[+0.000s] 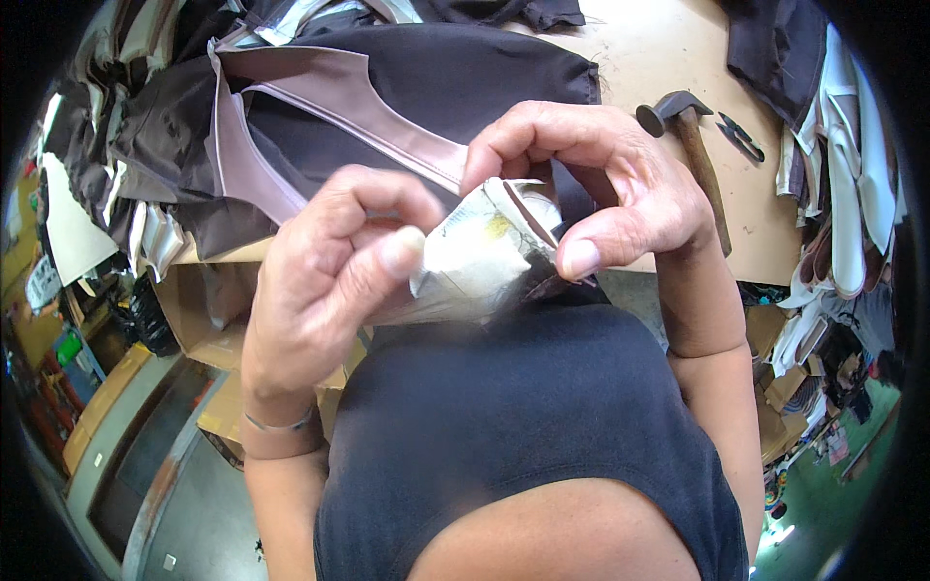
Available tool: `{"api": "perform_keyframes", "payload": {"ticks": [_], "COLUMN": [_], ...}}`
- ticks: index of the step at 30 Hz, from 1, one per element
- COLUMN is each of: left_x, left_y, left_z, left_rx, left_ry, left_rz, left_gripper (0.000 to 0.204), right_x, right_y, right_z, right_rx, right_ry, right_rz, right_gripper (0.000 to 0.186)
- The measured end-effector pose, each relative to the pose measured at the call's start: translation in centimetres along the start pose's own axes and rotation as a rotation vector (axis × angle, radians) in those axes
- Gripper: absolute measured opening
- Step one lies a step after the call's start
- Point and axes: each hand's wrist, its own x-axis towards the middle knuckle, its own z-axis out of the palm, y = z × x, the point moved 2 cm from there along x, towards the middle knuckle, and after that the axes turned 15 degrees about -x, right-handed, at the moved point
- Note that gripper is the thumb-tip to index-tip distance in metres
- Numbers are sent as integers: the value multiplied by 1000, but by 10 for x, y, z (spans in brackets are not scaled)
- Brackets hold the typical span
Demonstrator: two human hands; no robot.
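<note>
Material [467,269], pale and folded, lies between the right hand [635,198], clasping one end, and the left hand [325,254], narrowly curled alongside, its grip unclear.

L hand [325,276], ctr-L: index tip blurred. Pale piece [475,257], ctr, part hid. by R hand [630,184]. Dk fabric [775,58], upper R, cut by top edge. Far-L clutter [68,349] too sm. to ID.

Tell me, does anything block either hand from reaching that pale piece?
Nothing visible does. The right hand holds the pale piece at its upper right; the left hand is close to its left edge, though touch is unclear. The hammer lies off to the right on the table.
</note>
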Motion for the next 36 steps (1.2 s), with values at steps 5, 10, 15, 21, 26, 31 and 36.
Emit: {"api": "perform_keyframes", "payload": {"ticks": [5, 10, 15, 21, 26, 31, 36], "left_x": [-11, -4, 2, 1, 4, 4, 4], "left_y": [-5, -6, -7, -10, -12, -14, -18], "left_z": [2, -3, -3, -10, -6, 0, 4], "left_rx": [77, 39, 54, 104, 124, 78, -37], "left_ry": [-39, -153, -231, -202, -238, -206, -129], "left_rz": [341, 292, 265, 204, 204, 97, 44], "left_gripper": [32, 16, 11, 14, 17, 21, 22], "right_x": [-1, -5, -12, -17, -20, -23, -24], "right_y": [-12, -10, -11, -10, -7, 1, 8], "right_z": [6, 2, 2, 6, 7, 6, 5], "right_rx": [45, 170, -185, -251, -235, -208, -144], "right_ry": [77, 88, 174, 298, 325, 330, 316], "right_rz": [40, 50, -132, -128, -135, -100, -90], "right_gripper": [53, 42, 24, 13, 13, 12, 12]}}
